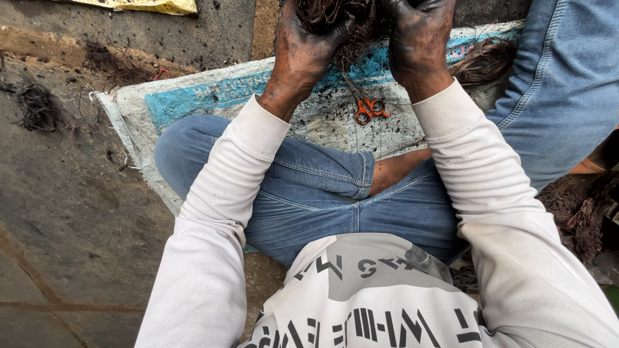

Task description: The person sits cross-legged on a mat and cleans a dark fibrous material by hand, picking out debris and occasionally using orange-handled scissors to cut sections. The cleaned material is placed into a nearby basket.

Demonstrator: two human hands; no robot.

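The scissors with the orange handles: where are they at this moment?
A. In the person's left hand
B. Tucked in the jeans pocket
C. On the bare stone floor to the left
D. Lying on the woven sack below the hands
D: the scissors lie free on the woven sack, while the left hand and right hand both grip the dark fibre bundle above them.

- Soft, even daylight; no hard shadows, no glare.
- Sharp focus at centre.
- Slight wide-angle stretch at the frame's edges.
- Blackened hands show little detail.
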